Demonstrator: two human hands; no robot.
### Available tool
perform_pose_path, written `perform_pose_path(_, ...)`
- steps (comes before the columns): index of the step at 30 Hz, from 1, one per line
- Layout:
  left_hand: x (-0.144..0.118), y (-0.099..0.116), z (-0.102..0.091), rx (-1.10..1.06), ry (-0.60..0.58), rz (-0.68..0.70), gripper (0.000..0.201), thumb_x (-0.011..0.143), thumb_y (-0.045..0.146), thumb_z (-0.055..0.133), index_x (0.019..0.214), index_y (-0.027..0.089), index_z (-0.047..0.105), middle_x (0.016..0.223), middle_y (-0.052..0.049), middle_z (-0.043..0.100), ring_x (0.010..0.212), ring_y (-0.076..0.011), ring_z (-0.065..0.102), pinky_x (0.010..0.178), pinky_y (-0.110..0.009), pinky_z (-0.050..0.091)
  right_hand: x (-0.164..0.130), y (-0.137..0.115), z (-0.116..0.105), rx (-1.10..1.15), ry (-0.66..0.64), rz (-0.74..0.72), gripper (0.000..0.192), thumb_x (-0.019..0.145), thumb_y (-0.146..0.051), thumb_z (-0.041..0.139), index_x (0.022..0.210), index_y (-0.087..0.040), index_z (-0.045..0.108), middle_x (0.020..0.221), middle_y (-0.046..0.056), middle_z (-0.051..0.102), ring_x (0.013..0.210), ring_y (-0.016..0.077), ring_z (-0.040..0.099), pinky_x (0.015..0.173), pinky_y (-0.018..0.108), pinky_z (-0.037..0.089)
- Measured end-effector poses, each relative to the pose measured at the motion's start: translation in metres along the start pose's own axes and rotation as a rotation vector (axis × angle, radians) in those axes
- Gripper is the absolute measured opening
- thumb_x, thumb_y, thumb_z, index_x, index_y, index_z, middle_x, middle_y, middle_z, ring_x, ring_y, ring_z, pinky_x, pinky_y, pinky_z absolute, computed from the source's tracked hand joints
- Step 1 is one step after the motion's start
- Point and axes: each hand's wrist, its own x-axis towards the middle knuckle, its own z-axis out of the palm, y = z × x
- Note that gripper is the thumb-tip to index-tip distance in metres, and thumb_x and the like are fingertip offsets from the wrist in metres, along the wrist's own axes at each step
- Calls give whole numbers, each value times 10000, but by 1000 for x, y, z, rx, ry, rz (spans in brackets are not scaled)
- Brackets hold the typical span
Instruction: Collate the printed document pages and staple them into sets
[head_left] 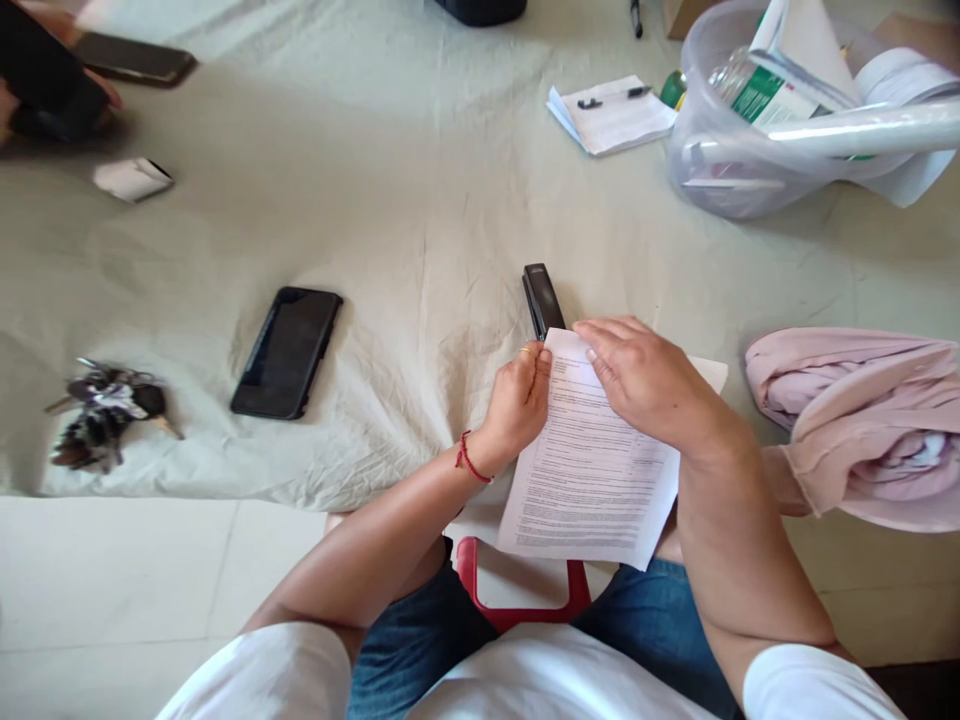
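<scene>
White short sleeves on both arms, and a white top running down to blue jeans (420,640) at the lap. There's a thin red thread bracelet (471,462) round the left wrist, and just above it, on a finger of the left hand (519,400), a slim gold ring (528,351). The right hand (645,378) is bare.

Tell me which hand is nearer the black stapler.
Left. The left hand pinches the paper's corner just below the stapler; the right hand lies flat on the paper, further right.
</scene>
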Motion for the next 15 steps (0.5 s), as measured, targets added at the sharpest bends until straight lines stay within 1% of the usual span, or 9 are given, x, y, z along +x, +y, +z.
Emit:
perform_pose_path(1,0,0,0,0,0,-3,615,1081,834,321,838,277,409,670,26,497,565,-148,441,554,-333,349,0,0,0,2,-25,-1,467,1117,-214,419,1482,-145,703,1463,162,766,1350,344,719,1129,576,606)
perform_pose_path(2,0,0,-1,2,-1,-5,615,1082,832,320,836,276,409,674,23,503,568,-149,447,556,-333,352,0,0,0,5,-23,5,467,1117,-212,419,1484,-154,701,1467,157,765,1343,340,724,1130,575,606)
perform_pose_path(5,0,0,-1,14,-3,-7,606,1095,813,320,824,276,394,674,19,507,573,-151,460,563,-335,354,0,-1,-1,-3,33,17,461,1114,-205,417,1464,-165,714,1512,154,739,1383,344,704,1153,577,592)
perform_pose_path(9,0,1,-1,18,-9,-12,588,1107,790,330,849,273,437,666,21,504,573,-156,459,562,-336,351,1,0,-2,-6,-65,33,459,1101,-201,414,1411,-142,747,1432,167,780,1289,345,756,1068,538,630)
perform_pose_path(10,0,1,-1,20,-9,-10,586,1108,788,329,845,274,427,666,22,502,574,-156,458,565,-335,353,2,1,-2,2,-49,45,459,1097,-200,417,1406,-149,753,1417,160,789,1278,337,762,1052,522,633)
perform_pose_path(13,-1,0,-1,15,-2,-1,597,1102,801,320,819,277,365,661,25,486,568,-151,445,562,-334,344,4,4,-2,19,70,92,429,1089,-219,447,1347,-181,788,1359,138,815,1233,323,771,1005,487,621)
perform_pose_path(15,-1,0,0,7,-7,-5,595,1101,802,325,822,278,366,657,29,480,562,-149,435,557,-333,336,6,4,-2,35,69,136,380,1092,-265,474,1212,-206,829,1223,116,848,1095,308,786,917,455,600)
